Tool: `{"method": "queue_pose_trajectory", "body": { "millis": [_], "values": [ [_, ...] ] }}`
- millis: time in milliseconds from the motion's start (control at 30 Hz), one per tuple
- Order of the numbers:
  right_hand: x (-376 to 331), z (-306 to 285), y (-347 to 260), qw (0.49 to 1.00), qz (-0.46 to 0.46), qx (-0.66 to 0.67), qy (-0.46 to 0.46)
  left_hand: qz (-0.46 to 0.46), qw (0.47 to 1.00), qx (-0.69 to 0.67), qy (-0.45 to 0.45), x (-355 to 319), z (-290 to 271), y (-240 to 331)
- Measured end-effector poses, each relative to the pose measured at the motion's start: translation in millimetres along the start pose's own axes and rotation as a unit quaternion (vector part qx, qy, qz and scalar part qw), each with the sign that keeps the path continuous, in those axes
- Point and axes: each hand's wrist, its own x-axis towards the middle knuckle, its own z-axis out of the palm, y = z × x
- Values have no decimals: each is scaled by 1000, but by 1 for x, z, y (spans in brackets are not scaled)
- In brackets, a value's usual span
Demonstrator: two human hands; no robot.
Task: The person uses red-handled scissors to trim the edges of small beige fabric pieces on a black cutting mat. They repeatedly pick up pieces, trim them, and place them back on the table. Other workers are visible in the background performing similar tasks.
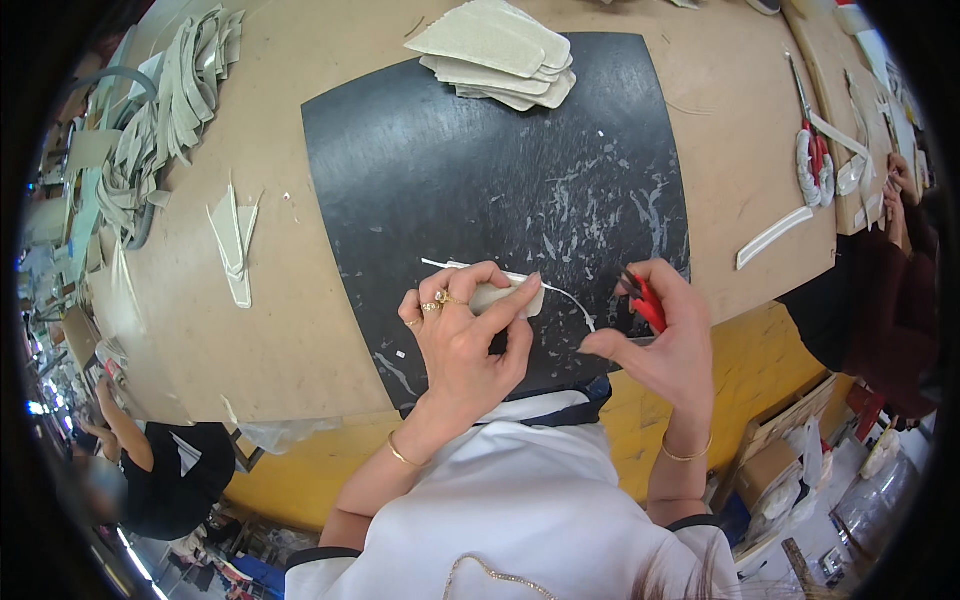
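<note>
My left hand [455, 335] is closed over a small beige flat piece [490, 297], pressing it with fingers and thumb. A thin white strip [568, 294] runs along the piece's upper edge. One end sticks out to the left of my fingers, while the other curves down toward my right thumb. My right hand [665, 335] grips a small red-handled tool [648, 304] with a dark end; its exact kind is partly hidden by my fingers. Whether my right thumb touches the strip's end I cannot tell. Both hands are over the near part of a black mat [480, 180].
Beige shaped pieces [490, 45] are stacked at the mat's far edge. Tapered pieces [236, 240] and draped beige strips [190, 85] lie left. To the right are red-handled scissors [812, 150] and a pale strip [775, 238]. Other people's hands [897, 190] show at far right and lower left.
</note>
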Motion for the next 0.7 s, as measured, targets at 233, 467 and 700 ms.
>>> {"method": "queue_pose_trajectory", "body": {
  "millis": [233,467,700],
  "values": [
    [3,16,-18,989,69,-129,-25,64,996,53,-45,-7,-9,-4],
    [8,34,-35,987,42,-153,-31,86,982,-37,-165,-5,-16,-20],
    [14,34,-46,973,72,-192,-109,69,981,-7,-184,-22,-23,-24]
  ]
}}
